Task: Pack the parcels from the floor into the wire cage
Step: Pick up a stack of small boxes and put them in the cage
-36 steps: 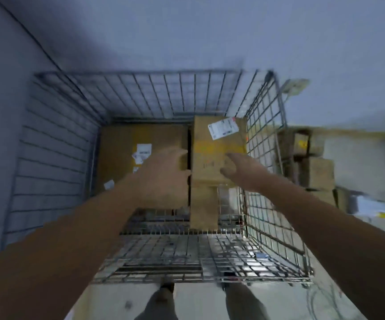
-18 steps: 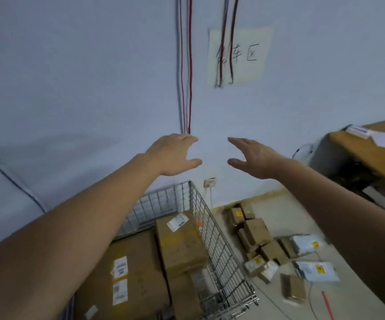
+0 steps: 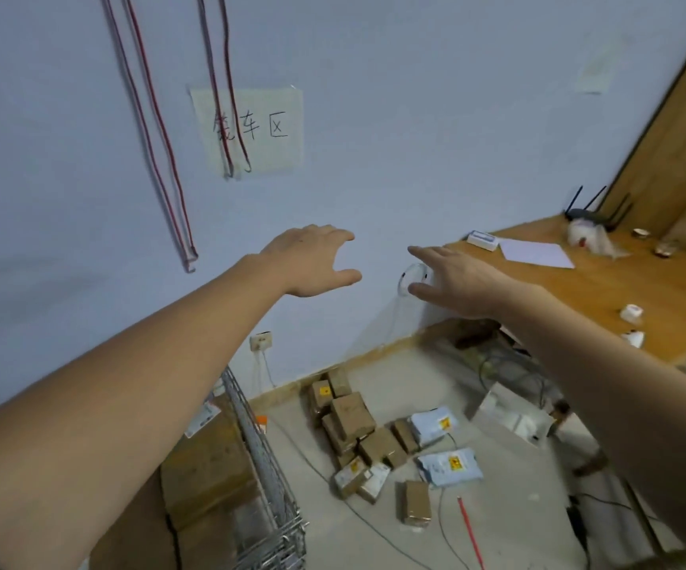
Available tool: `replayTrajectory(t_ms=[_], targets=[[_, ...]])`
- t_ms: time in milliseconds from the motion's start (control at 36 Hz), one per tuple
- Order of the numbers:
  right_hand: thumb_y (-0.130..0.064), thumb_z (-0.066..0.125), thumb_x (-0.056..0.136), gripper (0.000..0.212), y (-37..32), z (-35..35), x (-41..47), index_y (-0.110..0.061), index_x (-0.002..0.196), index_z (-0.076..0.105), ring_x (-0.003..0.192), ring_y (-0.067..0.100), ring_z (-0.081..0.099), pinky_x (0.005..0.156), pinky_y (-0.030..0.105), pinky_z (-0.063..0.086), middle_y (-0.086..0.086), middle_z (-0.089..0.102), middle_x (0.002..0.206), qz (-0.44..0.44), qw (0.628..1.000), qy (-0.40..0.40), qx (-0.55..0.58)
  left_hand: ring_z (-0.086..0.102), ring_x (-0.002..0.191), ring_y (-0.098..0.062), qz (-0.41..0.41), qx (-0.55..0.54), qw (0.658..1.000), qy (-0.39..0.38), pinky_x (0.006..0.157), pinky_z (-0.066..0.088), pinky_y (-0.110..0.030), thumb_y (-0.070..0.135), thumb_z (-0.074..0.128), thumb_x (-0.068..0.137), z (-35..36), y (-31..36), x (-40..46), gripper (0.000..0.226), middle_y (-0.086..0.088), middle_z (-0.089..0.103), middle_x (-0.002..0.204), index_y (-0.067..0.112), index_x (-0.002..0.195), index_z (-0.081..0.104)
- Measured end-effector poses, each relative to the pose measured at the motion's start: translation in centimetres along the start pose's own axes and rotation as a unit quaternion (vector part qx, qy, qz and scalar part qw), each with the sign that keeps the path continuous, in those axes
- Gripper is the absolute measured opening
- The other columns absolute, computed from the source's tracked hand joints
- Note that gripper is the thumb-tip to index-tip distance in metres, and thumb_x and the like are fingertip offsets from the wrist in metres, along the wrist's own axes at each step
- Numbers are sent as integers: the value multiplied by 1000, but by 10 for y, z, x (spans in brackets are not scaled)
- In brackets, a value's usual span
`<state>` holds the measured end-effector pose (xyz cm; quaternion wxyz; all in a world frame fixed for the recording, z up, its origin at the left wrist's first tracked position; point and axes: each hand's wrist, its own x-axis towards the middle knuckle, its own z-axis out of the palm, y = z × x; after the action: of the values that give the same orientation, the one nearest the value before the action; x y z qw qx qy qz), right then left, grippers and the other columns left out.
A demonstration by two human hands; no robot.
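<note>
Reaching forward at chest height, both bare forearms fill the lower corners of the view, and both hands hold nothing. The left hand (image 3: 312, 259) has its fingers spread and relaxed, thumb apart from them; the right hand (image 3: 454, 281) lies flat with straight fingers, just beside the left but not touching it. Below the left forearm stands the wire cage (image 3: 265, 471), with a large cardboard box (image 3: 205, 466) inside it (a white label sits at its far end). To the right of the cage, on the concrete floor (image 3: 509, 503), lies a loose heap of parcels: small brown boxes (image 3: 351, 417) stacked near the wall, two grey poly mailers (image 3: 450, 466) with yellow stickers beside them, and one brown box (image 3: 416, 501) apart in front. Thin cables and a red rod (image 3: 469, 530) cross the floor nearby. Farther right a wooden table (image 3: 604, 290) carries a sheet of paper (image 3: 536, 253) and a router (image 3: 590, 213). On the far wall hang a handwritten paper sign (image 3: 250, 131) and red cords (image 3: 156, 129).
</note>
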<state>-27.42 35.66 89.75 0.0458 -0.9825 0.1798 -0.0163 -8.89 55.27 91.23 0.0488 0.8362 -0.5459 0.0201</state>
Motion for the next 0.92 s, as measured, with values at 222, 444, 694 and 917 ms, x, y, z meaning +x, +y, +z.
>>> replayTrajectory(t_ms=[222, 444, 694, 917], targets=[[-52, 48, 101, 71, 62, 12, 17, -23, 160, 24, 149, 20, 29, 118, 39, 28, 0, 31, 164, -13, 1000, 1, 19, 35, 147, -22, -12, -4, 1000, -23, 117, 33, -44, 68, 47, 95, 25, 34, 53, 77, 4, 33, 164, 28, 159, 29], [-53, 50, 100, 71, 140, 43, 85, -24, 160, 25, 149, 21, 29, 118, 37, 26, 0, 31, 164, -10, 999, -25, 20, 34, 147, -22, -19, -9, 999, -48, 117, 33, -43, 67, 47, 96, 80, 32, 147, 77, 4, 33, 164, 26, 159, 30], [-52, 51, 100, 70, 220, 56, 149, -26, 159, 25, 149, 22, 31, 118, 39, 29, -2, 28, 165, 3, 997, -70, 29, 36, 146, -21, -22, -32, 996, -85, 116, 34, -42, 67, 46, 96, 123, 34, 248, 75, 6, 33, 164, 26, 158, 31], [-49, 50, 102, 70, 269, 72, 203, -21, 160, 25, 151, 23, 26, 119, 40, 25, 2, 27, 166, -34, 994, -104, 31, 37, 145, -21, -41, -39, 994, -94, 115, 35, -41, 65, 46, 97, 145, 39, 312, 73, 5, 35, 163, 25, 157, 33]])
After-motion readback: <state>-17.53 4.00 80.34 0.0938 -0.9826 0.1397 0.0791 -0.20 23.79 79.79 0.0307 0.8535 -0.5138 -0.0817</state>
